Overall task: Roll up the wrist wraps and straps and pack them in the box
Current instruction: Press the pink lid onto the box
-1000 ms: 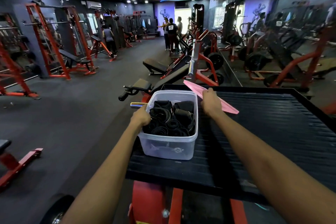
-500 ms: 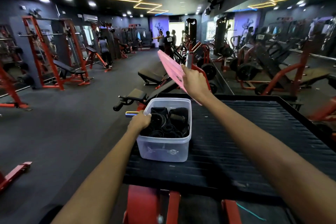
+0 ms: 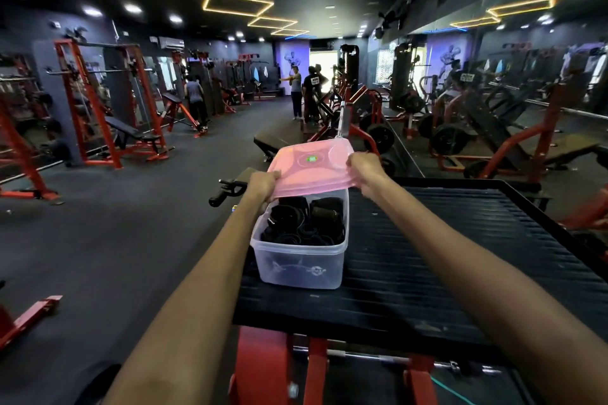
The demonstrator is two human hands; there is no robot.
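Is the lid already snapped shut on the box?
No: both hands, left and right, hold the pink lid tilted above the box, whose near side is open, the rolled wraps showing.

On my feed: black ribbed table (image 3: 460, 260) on red steel legs (image 3: 260, 368). Dark grey rubber floor (image 3: 115, 240). Red power racks (image 3: 98, 102) at left, black padded incline bench (image 3: 131, 131) beneath. Red plate-loaded machines (image 3: 460, 128) at right along a mirrored wall. Yellow hexagonal ceiling light strips (image 3: 237, 3). I count three standing people (image 3: 306, 92) far down the aisle.
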